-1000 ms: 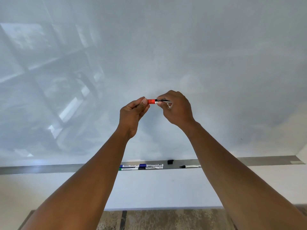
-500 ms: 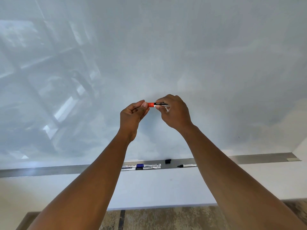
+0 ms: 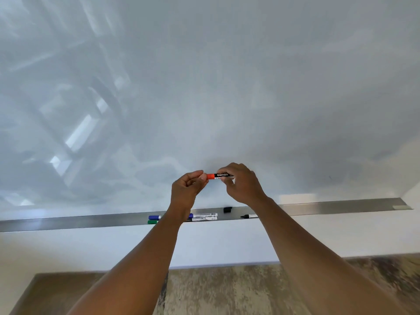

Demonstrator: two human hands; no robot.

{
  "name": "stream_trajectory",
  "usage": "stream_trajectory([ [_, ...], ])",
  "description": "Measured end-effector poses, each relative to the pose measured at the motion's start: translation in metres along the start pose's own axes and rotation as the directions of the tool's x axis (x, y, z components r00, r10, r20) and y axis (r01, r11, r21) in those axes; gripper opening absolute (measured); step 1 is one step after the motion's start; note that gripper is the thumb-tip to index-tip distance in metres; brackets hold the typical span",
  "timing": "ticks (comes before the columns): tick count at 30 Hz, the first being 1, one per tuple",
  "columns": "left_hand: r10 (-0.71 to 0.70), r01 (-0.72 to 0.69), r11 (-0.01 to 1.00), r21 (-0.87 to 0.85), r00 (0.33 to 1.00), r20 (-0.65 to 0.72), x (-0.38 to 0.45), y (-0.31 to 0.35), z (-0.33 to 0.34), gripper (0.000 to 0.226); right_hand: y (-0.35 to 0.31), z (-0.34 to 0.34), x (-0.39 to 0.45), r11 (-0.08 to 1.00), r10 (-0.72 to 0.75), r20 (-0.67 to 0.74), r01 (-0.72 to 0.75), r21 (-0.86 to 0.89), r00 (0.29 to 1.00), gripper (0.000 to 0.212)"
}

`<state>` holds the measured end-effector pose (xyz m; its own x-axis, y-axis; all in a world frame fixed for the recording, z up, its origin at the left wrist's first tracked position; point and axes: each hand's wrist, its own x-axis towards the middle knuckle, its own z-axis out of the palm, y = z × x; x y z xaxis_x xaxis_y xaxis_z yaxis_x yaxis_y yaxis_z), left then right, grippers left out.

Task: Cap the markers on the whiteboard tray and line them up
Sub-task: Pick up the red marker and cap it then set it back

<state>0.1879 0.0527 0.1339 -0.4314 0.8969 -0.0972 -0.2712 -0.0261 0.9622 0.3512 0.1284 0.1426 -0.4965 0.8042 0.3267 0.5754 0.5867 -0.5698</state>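
Whiteboard surface [image 3: 250, 76] fills frame from 9 through 12 to 3 o'clock. Glossy, pale grey-white, faint wipe smears. Reflections [image 3: 79, 130] at 9–10 o'clock: bright rectangular patches and slanted bars, like a window frame. Small dark speck [image 3: 330, 177] at 3 o'clock on the board. Below the board, a white wall band [image 3: 227, 244] runs across, 8 to 4 o'clock. Floor [image 3: 222, 289] at 6 o'clock: mottled brown-grey, worn wood look, dark seam [image 3: 164, 289] running toward 7 o'clock. Pale wall corner [image 3: 413, 196] at 3–4 o'clock, right edge.
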Motion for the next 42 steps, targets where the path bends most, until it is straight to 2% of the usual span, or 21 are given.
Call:
stream_trajectory([
  [7,-0.108,0.107,0.987,0.117,0.994,-0.001,-0.001,-0.046,-0.004,0.019,0.038,0.025,-0.014,0.990,0.119,0.200,-0.101,-0.099,0.973,0.030],
  [15,-0.211,0.209,0.941,0.266,0.977,-0.021,0.008,-0.095,-0.007,0.017,0.077,0.055,-0.035,0.969,0.217,0.286,-0.171,-0.177,0.933,0.029],
  [23,-0.235,0.248,0.864,0.439,0.968,-0.083,0.019,-0.130,-0.007,0.015,0.102,0.078,-0.042,0.944,0.248,0.268,-0.171,-0.281,0.931,0.030],
  [28,-0.197,0.236,0.802,0.548,0.972,-0.129,0.026,-0.148,-0.005,0.019,0.115,0.092,-0.042,0.913,0.263,0.223,-0.167,-0.373,0.939,0.032],
  [31,-0.177,0.248,0.772,0.586,0.968,-0.176,0.026,-0.155,-0.007,0.017,0.122,0.101,-0.045,0.887,0.308,0.239,-0.187,-0.423,0.921,0.036],
  [35,-0.172,0.281,0.698,0.659,0.959,-0.227,0.027,-0.165,-0.014,0.020,0.131,0.112,-0.051,0.853,0.366,0.253,-0.215,-0.475,0.895,0.030],
  [39,-0.148,0.240,0.581,0.778,0.971,-0.189,0.031,-0.170,-0.019,0.025,0.137,0.121,-0.051,0.848,0.380,0.249,-0.228,-0.478,0.891,0.029],
  [42,-0.136,0.177,0.537,0.825,0.983,-0.122,0.034,-0.171,-0.018,0.028,0.140,0.126,-0.049,0.859,0.377,0.247,-0.237,-0.454,0.893,0.031],
])
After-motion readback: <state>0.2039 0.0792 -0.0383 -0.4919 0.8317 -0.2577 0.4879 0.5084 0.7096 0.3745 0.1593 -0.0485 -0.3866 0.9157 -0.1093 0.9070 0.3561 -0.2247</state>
